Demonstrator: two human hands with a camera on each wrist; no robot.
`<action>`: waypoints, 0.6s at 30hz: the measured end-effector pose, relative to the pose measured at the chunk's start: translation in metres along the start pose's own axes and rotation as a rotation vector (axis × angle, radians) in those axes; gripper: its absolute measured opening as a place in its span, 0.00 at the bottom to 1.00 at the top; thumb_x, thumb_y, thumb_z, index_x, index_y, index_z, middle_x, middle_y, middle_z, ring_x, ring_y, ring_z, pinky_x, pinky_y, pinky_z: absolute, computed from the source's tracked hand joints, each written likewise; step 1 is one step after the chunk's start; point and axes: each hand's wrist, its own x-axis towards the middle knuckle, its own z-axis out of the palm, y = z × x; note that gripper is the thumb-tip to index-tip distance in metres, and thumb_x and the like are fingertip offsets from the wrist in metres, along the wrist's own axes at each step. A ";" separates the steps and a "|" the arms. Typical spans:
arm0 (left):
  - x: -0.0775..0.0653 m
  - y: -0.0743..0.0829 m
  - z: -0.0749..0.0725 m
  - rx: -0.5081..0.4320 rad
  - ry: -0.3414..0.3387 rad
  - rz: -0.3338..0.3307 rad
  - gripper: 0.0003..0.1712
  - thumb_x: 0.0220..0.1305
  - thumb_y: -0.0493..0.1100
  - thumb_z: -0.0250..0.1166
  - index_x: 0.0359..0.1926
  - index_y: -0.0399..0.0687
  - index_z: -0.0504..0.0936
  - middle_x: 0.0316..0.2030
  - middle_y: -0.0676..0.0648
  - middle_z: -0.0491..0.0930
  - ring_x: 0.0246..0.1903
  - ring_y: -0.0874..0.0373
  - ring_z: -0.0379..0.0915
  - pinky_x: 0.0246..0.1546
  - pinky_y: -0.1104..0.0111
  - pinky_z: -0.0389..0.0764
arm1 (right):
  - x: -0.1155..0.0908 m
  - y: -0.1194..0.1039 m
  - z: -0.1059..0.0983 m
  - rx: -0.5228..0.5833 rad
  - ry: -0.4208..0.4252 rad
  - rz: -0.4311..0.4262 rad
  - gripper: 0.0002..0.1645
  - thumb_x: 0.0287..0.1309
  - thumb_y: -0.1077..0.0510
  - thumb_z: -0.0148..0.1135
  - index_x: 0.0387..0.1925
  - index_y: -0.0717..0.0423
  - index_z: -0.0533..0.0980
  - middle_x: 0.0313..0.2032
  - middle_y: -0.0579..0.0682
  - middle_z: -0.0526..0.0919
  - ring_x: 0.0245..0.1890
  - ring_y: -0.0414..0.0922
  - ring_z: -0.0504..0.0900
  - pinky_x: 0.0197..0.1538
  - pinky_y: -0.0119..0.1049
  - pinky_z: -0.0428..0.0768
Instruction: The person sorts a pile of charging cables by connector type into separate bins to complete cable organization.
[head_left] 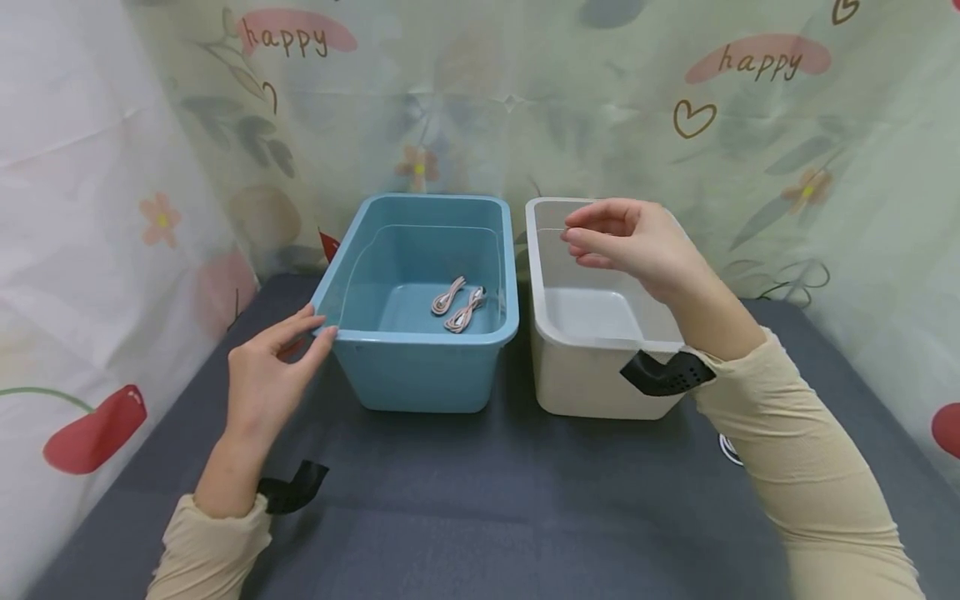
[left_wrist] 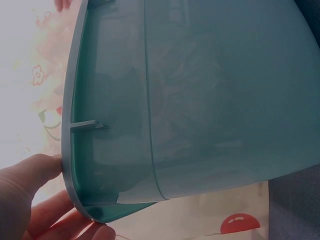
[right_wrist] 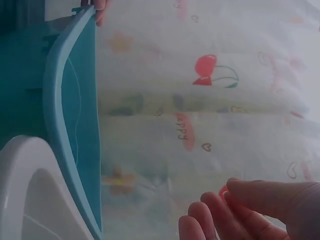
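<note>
My left hand (head_left: 266,375) is at the near left corner of a blue plastic bin (head_left: 423,375). The thumb and fingers pinch its rim (left_wrist: 67,150), seen close up in the left wrist view. Two bundled cables, pinkish and pale, lie on the bin's floor: one coil (head_left: 447,297) and, beside it, another coil (head_left: 464,312). Raised over the off-white bin (head_left: 600,379) is my right hand (head_left: 637,246), its fingers loosely bent and a gap showing between thumb and fingers. Nothing shows in its grasp.
Both bins stand side by side on a dark cloth-covered table (head_left: 480,517). Partly hidden by my right sleeve, a white looped cable (head_left: 729,450) lies on the cloth. A printed curtain (head_left: 510,100) hangs behind and at the sides.
</note>
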 end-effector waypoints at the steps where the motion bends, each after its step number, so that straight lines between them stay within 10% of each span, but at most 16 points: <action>1: 0.000 0.000 0.000 0.000 0.000 0.001 0.18 0.58 0.46 0.66 0.47 0.42 0.84 0.54 0.46 0.79 0.53 0.53 0.77 0.47 0.59 0.80 | -0.005 0.002 -0.004 -0.001 0.004 -0.008 0.16 0.56 0.54 0.64 0.46 0.56 0.76 0.33 0.38 0.83 0.34 0.35 0.83 0.41 0.26 0.83; 18: -0.001 0.001 -0.001 -0.022 -0.008 0.007 0.19 0.59 0.47 0.65 0.48 0.42 0.83 0.54 0.45 0.79 0.52 0.50 0.78 0.47 0.56 0.81 | -0.063 0.065 -0.076 0.400 0.084 -0.123 0.13 0.58 0.71 0.56 0.41 0.56 0.80 0.35 0.46 0.87 0.34 0.40 0.85 0.40 0.28 0.84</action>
